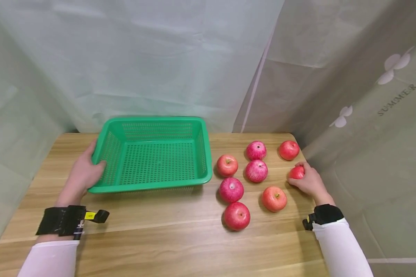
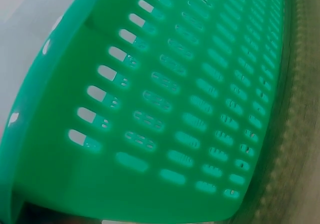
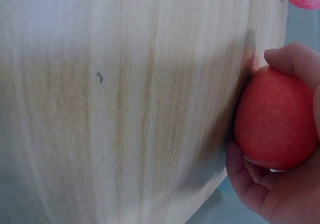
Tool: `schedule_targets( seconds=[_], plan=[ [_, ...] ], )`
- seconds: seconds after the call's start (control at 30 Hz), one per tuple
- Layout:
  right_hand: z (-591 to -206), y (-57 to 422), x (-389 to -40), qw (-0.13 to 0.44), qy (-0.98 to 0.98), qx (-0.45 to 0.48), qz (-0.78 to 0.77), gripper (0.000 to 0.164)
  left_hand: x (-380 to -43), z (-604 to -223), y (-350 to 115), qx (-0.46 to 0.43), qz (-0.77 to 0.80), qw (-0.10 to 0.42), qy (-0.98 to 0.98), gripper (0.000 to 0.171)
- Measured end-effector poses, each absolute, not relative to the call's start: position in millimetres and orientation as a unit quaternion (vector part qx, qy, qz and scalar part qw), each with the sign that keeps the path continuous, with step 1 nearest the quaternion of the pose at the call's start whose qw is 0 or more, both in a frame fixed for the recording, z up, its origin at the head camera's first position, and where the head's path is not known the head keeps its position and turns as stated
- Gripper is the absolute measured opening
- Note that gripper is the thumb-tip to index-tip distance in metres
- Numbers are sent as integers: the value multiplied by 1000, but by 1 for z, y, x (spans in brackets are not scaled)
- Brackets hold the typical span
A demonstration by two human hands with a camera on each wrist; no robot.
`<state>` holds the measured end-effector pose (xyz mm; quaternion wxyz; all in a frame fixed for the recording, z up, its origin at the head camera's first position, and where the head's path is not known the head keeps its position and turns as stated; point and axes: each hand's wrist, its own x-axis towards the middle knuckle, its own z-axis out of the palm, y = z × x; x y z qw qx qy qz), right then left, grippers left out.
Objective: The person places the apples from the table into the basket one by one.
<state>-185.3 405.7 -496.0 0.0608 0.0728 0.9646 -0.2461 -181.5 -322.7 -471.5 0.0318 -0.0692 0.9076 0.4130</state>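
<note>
On the left of the head view, my left hand point(image 1: 84, 171) grips the side rim of a green plastic basket point(image 1: 149, 187), thumb over the inside and fingers outside. Slotted basket wall point(image 2: 165, 109) fills the left wrist view, where that hand is out of sight. Over at the table's right edge, my right hand point(image 1: 312, 181) holds a red apple point(image 3: 277, 119), with thumb and fingers curled round its sides. The apple is low at the tabletop. Nearest to it are another red apple point(image 1: 289, 150) behind and an orange-red apple point(image 1: 274, 199) in front.
Between basket and right hand stand several more apples, among them a pink striped one point(image 1: 256, 171) and a front red one point(image 1: 237, 216). The wooden table point(image 1: 180, 246) meets a pale hanging sheet point(image 1: 159, 69) at the back, and a printed sheet point(image 1: 378, 161) on the right.
</note>
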Motion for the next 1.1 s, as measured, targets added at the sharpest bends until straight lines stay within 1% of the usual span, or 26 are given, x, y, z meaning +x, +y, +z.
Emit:
schedule_targets(
  seconds=[0.3, 0.6, 0.9, 1.1],
  plan=[
    [-496, 405, -187, 62, 963, 70, -252, 80, -181, -470, -321, -69, 411, 30, 909, 78],
    [-492, 409, -188, 75, 965, 58, -244, 82, -181, -468, -320, -68, 403, 32, 912, 78],
    [-493, 414, -186, 87, 960, 70, -259, 89, -181, -467, -317, -67, 408, 34, 910, 78],
    [-491, 415, -186, 88, 960, 64, -257, 88, -180, -467, -318, -71, 411, 37, 908, 78]
  ],
)
